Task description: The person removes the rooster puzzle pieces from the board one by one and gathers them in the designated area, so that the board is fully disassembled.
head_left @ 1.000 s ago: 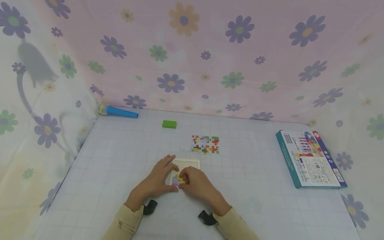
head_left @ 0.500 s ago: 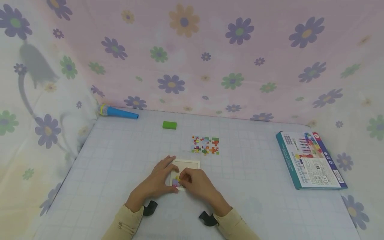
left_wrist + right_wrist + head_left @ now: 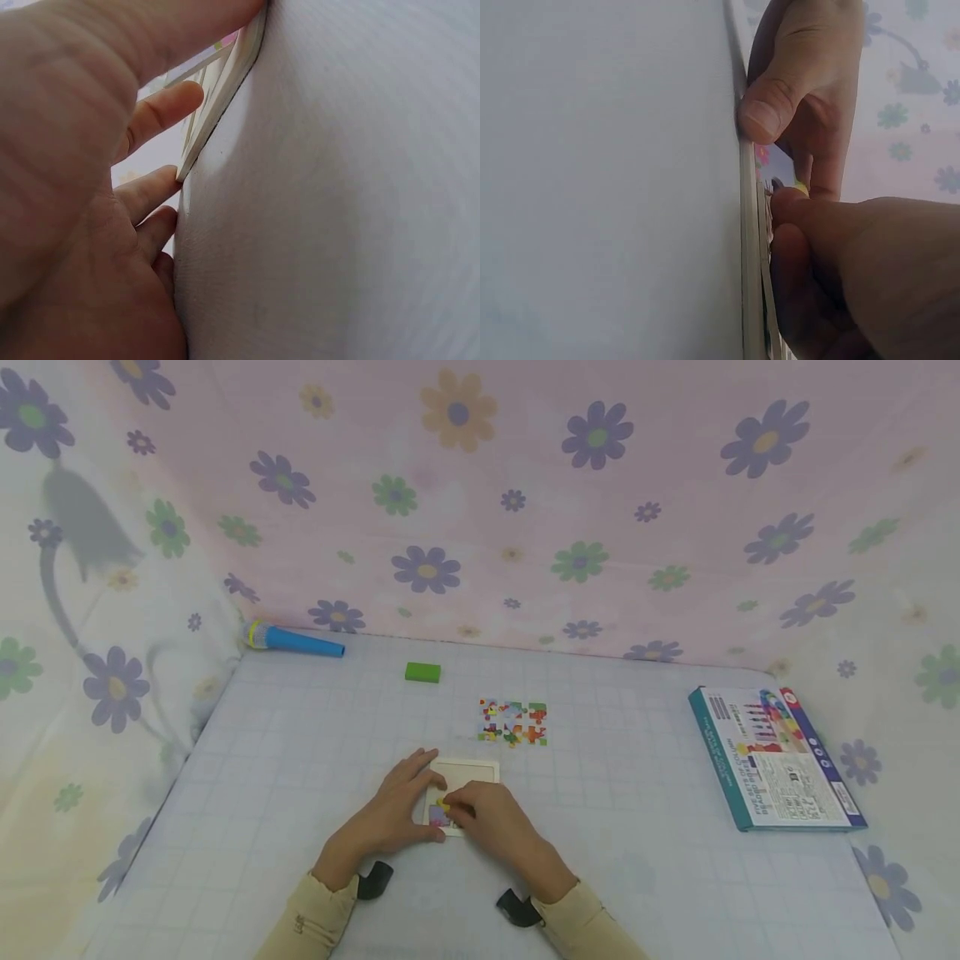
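A small cream puzzle tray [image 3: 486, 765] lies on the table between both hands, with a purple and pink jigsaw piece [image 3: 437, 817] at its near left corner. My left hand [image 3: 390, 810] rests around the tray's left side, its thumb along the near edge; the left wrist view shows its fingers [image 3: 154, 191] fairly straight at the rim. My right hand [image 3: 498, 822] pinches a jigsaw piece with yellow on it [image 3: 443, 805] beside the purple one. In the right wrist view, its fingertips [image 3: 789, 201] mostly hide that piece.
Several loose jigsaw pieces [image 3: 513, 722] lie in rows beyond the tray. Farther back are a green block [image 3: 423, 672] and a blue toy microphone [image 3: 303, 642]. A flat boxed set [image 3: 780, 760] lies at the right. Flowered cloth [image 3: 480, 527] hangs behind the table.
My right hand has shifted slightly on the tray, its fingers drawing closer together at the yellow piece, and the purple piece shows more. The left hand stays in place.
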`<state>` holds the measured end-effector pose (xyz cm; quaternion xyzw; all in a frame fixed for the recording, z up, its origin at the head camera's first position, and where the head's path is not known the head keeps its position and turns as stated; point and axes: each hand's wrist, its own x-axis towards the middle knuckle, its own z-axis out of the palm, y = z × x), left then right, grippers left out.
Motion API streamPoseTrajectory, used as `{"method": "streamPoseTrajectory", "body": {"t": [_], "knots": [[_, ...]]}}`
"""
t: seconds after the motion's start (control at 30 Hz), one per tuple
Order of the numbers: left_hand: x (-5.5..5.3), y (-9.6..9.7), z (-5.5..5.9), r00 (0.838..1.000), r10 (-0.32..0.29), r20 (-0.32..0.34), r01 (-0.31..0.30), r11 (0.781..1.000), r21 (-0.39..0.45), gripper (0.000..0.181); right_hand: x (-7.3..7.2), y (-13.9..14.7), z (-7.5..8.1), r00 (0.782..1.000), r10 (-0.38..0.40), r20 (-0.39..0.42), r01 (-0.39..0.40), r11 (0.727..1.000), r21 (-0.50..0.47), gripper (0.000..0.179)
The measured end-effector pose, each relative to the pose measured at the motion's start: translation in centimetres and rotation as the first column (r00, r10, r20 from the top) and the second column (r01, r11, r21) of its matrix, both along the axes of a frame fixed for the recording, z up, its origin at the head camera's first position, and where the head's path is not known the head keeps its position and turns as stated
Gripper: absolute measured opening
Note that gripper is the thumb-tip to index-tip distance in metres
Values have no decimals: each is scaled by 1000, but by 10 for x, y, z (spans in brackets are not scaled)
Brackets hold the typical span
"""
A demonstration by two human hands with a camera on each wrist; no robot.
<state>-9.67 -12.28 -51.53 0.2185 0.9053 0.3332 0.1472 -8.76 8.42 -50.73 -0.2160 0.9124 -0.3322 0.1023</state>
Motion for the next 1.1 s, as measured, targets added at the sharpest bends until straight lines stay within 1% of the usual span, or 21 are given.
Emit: {"method": "streamPoseTrajectory", "body": {"t": [0.07, 0.13, 0.23, 0.3, 0.43, 0.57, 0.67, 0.77, 0.87, 0.97, 1.1], "knots": [[0, 0, 0, 1000, -2, 1, 2, 1000, 0, 56, 1, -1, -1, 997, 25, -78, -22, 999, 42, 18], [0, 0, 0, 1000, -2, 2, 2, 1000, -2, 56, 2, -3, -3, 990, 41, -135, -31, 997, 76, 18], [-1, 0, 0, 1000, 2, 2, -2, 1000, -3, 58, 3, -4, -5, 982, 46, -184, -28, 995, 98, 18], [-1, 0, 0, 1000, 1, 3, -1, 1000, -8, 63, 4, -5, -5, 978, 42, -203, -22, 995, 99, 18], [-1, -1, 1, 1000, -15, -1, 15, 1000, -18, 81, 4, -4, -6, 979, 22, -203, -9, 998, 66, 17], [-2, -1, 0, 999, -36, 4, 36, 999, -35, 95, 2, -1, -7, 989, 9, -150, -3, 999, 34, 19], [-3, -1, -1, 999, -38, -2, 38, 998, -59, 98, 0, 3, -3, 994, -11, -108, 9, 1000, -23, 19], [-4, 0, 0, 999, -29, -14, 28, 996, -83, 99, -2, 7, 2, 992, -59, -109, 50, 995, -86, 19], [-4, 1, 0, 1000, -18, -17, 16, 993, -121, 100, -7, 12, 4, 981, -127, -147, 111, 987, -116, 18], [-3, 2, 2, 1000, -7, -19, 4, 988, -155, 101, -14, 20, 2, 960, -211, -182, 188, 973, -135, 17], [-2, 3, 5, 999, -11, -37, 3, 977, -211, 103, -25, 31, -3, 924, -316, -216, 295, 947, -123, 16]]}}
